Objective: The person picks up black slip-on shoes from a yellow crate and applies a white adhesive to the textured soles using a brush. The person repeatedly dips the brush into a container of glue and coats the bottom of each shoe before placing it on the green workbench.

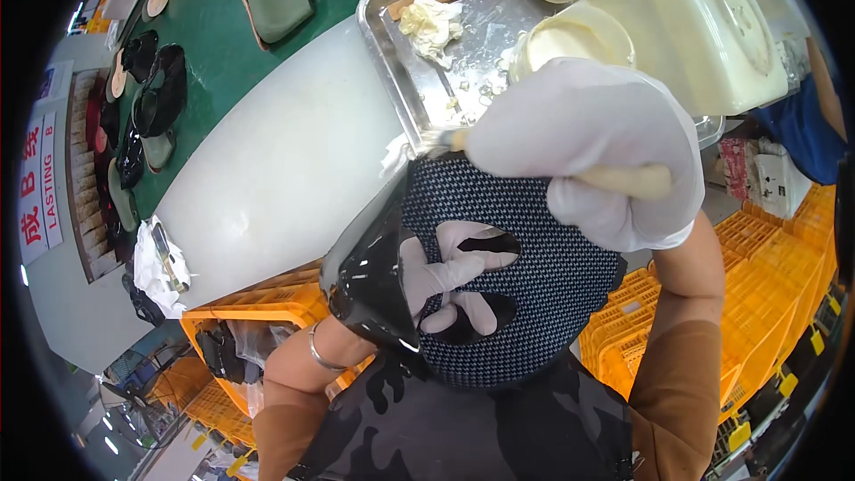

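Note:
My left hand (441,278), in a white glove, grips a shoe upper in front of my chest. The upper is glossy black outside, with a dark woven-pattern lining (552,267) facing up. Around its two cut-outs the gloved fingers show. Gloved too, my right hand (592,138) is closed on a brush with a pale wooden handle (632,181). The bristles (435,142) are at the upper's far left edge, by the tray's near corner; whether they touch the upper I cannot tell. Behind my right hand stands a tub of cream-coloured paste (579,38), partly hidden.
A metal tray (381,44) holds the tub and a crumpled, paste-smeared cloth (431,28). A large whitish container (704,27) stands at the far right. Left lie a white board (276,160), a green belt (209,44) with shoes, and white paper (160,272). Orange crates (757,276) flank me.

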Tool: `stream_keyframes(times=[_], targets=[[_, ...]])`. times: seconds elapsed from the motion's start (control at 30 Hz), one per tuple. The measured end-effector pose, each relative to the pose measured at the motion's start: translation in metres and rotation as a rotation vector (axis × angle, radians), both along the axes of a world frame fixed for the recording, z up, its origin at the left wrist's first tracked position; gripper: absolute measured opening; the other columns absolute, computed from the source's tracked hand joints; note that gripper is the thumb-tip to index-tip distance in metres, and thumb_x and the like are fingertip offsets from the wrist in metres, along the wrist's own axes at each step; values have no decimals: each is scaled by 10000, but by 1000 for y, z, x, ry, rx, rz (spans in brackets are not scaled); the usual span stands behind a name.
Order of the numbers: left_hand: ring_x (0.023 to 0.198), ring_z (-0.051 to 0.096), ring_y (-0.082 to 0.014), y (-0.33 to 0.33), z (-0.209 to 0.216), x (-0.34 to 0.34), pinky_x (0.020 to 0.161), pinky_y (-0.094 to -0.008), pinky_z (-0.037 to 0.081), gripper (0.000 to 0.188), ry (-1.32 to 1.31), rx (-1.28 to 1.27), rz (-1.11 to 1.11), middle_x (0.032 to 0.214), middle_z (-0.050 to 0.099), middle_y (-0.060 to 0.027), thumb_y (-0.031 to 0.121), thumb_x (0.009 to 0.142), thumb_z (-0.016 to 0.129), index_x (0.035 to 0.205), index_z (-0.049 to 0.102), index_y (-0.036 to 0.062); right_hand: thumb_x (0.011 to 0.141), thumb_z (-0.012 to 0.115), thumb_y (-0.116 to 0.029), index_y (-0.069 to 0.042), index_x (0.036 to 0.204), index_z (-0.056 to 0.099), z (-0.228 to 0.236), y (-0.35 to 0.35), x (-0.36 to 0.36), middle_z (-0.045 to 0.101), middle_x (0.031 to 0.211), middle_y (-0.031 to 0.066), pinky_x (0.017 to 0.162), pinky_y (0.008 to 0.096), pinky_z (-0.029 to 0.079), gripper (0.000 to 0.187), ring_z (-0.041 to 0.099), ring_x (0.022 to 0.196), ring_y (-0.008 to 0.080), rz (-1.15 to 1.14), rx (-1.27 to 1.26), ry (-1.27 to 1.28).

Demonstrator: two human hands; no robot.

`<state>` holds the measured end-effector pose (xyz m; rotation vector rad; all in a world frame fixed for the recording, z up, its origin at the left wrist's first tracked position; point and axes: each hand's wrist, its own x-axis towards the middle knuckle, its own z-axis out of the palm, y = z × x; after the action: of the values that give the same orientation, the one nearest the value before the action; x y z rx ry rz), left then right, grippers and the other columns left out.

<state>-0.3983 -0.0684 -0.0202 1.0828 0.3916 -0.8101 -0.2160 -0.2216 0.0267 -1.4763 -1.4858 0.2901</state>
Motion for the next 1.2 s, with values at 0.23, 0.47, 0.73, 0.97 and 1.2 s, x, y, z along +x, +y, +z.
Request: stream_keyframes(times=[0.23,0.47,0.73,0.97,1.2], targets=[[545,603,-126,5,11,2,316,-161,273,373,251,-138,172,1232,498,-168,146,920,436,1253,357,-4,861,576,-207,50,888,581,15,-20,-12,637,856,152,669,304,496,259,609,768,217,-198,27,123],[407,465,-87,6,15,-7,348,-177,288,404,183,-43,166,924,613,-205,179,923,437,1266,346,-14,881,552,-190,38,943,560,15,0,-24,641,874,129,708,281,487,236,607,784,199,-214,66,36],[541,569,-112,8,15,-22,372,-159,316,440,26,-52,470,1134,553,-223,200,915,466,1236,394,-92,854,616,-184,-45,919,580,-4,-37,-27,646,782,34,604,233,484,157,624,654,128,-484,18,60],[458,477,-78,14,3,-39,351,-144,275,361,-83,-110,646,1007,595,-184,179,956,393,1262,359,-9,921,510,-164,18,934,540,-23,-28,-44,636,781,88,643,232,490,185,612,701,125,-673,332,210],[386,329,-33,13,0,-39,358,-167,302,331,-189,-132,807,694,534,-46,195,959,402,1258,402,54,918,497,-357,47,923,524,-39,-46,-66,615,792,138,551,233,431,405,522,597,132,-746,349,349]])
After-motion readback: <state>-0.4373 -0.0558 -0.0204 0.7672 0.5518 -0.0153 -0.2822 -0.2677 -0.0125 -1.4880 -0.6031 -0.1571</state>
